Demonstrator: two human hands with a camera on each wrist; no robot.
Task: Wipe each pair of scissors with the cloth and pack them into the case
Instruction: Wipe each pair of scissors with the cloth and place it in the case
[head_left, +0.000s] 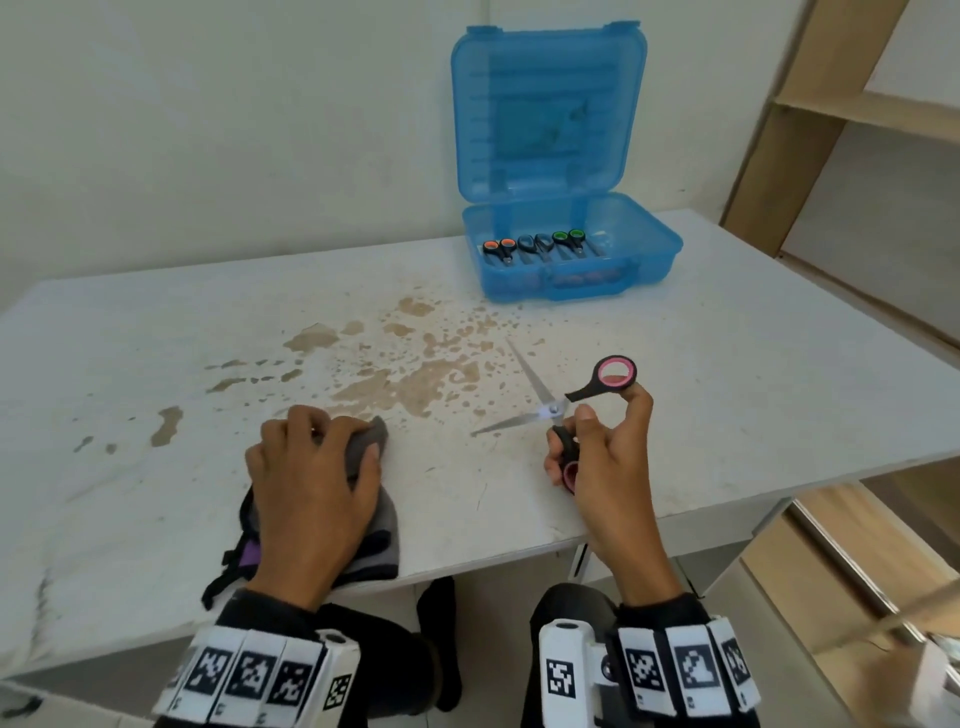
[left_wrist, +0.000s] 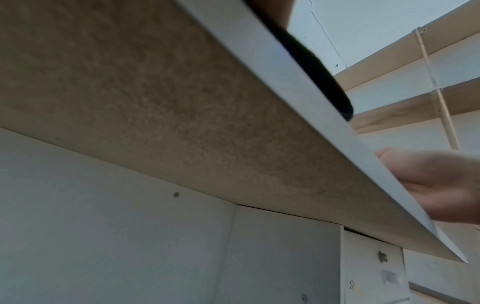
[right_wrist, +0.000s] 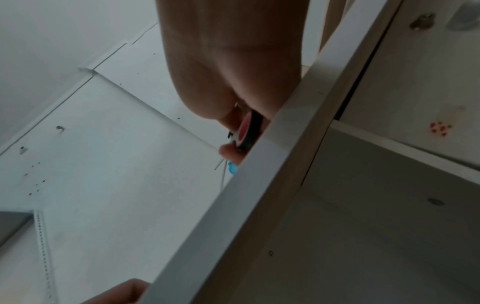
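My right hand (head_left: 605, 447) holds a pair of black scissors with pink-lined handles (head_left: 550, 410), its blades spread wide open above the table. One finger passes through the upper handle ring (head_left: 616, 372); the other fingers curl round the lower handle (right_wrist: 246, 131). My left hand (head_left: 317, 467) rests on a grey cloth (head_left: 371, 441) near the table's front edge, fingers curled over its bunched top. The open blue case (head_left: 644, 260) stands at the back, with three pairs of scissors (head_left: 537, 244) side by side inside: orange, dark and green handles.
The white table (head_left: 156, 364) carries brown stains across its middle. Wooden shelving (head_left: 831, 130) stands to the right. The case lid (head_left: 550, 109) stands upright against the wall. Both wrist views look up from below the table edge (left_wrist: 285, 72).
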